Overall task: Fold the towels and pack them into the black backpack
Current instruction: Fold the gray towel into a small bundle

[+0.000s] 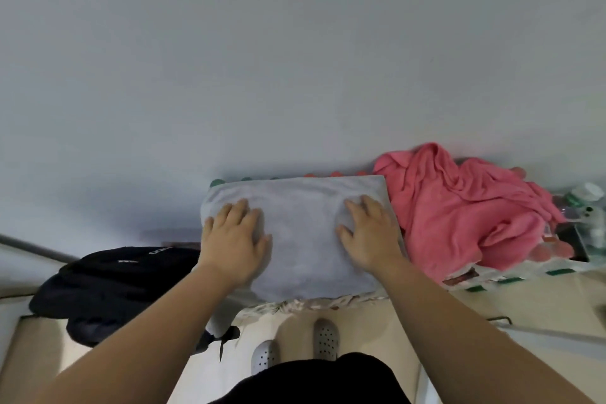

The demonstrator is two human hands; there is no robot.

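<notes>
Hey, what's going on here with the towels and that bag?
A person stands at a table with both hands laid flat on a folded grey towel, the left hand near one end and the right hand near the other, as if smoothing it. A pink towel lies crumpled just to the right, not yet folded. The black backpack sits off to the left, untouched.

Left hand [234, 241] and right hand [369, 233] apparently flat, fingers spread.
</notes>
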